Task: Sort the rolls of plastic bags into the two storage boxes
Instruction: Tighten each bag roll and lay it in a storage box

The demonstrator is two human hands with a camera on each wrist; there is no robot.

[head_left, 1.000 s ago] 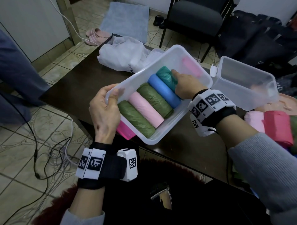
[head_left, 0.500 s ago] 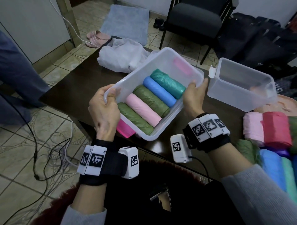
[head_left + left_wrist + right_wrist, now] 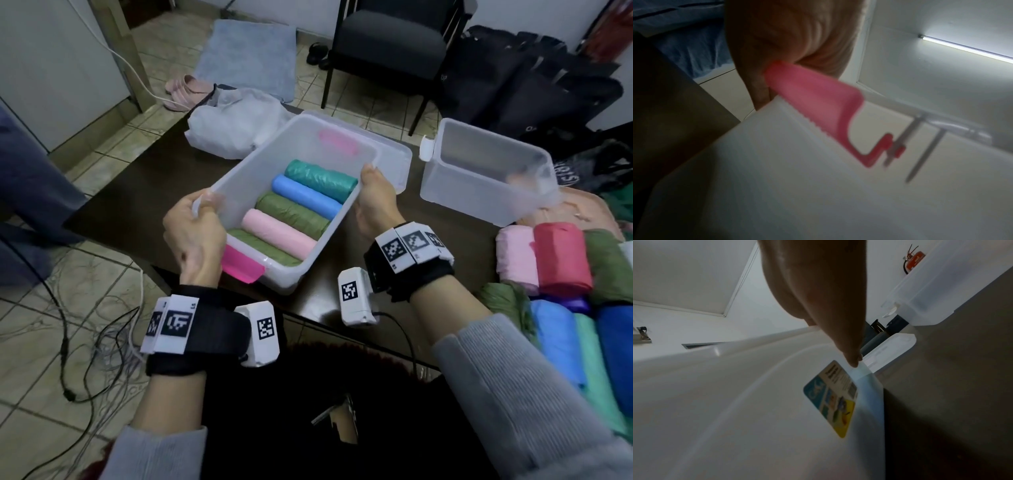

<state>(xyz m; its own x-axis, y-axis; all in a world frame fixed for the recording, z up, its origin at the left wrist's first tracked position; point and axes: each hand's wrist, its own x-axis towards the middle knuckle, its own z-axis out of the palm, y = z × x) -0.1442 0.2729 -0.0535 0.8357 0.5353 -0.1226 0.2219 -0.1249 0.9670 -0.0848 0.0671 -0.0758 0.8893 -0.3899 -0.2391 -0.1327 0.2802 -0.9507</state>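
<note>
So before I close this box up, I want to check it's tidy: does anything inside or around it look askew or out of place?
Nothing stands out. The five rolls lie side by side in the box, which the left hand and right hand hold tilted by its rim. The second box stands upright on the table.

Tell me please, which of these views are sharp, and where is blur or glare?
Head view: mostly sharp, the loose coloured rolls smear at the right edge. Left wrist view: dim, the translucent white storage box blurred, ceiling light strip glaring. Right wrist view: soft, dark lower right.
</note>
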